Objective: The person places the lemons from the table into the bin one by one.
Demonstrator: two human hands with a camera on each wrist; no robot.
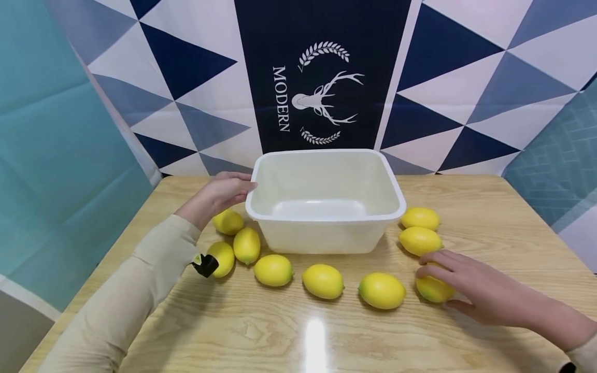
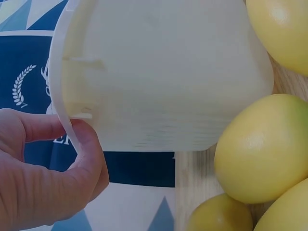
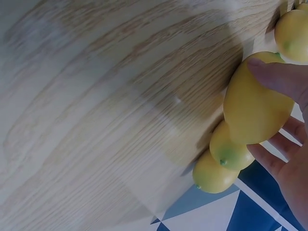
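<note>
An empty white basin (image 1: 326,233) stands on the wooden table. The left hand (image 1: 224,191) pinches its left rim between thumb and fingers; the left wrist view shows this hand (image 2: 53,178) at the basin's edge (image 2: 57,96). At the right, the right hand (image 1: 485,287) has its thumb and fingers around a yellow lemon (image 1: 435,286) on the table. In the right wrist view the thumb lies on that lemon (image 3: 255,103), with fingers of the hand (image 3: 293,159) on its other side.
Two lemons (image 1: 420,218) (image 1: 421,241) lie right of the basin. Along its front is a row of lemons (image 1: 323,281), with several more (image 1: 246,245) at the left below the left hand. A patterned cloth (image 1: 200,67) hangs behind the table (image 1: 252,331).
</note>
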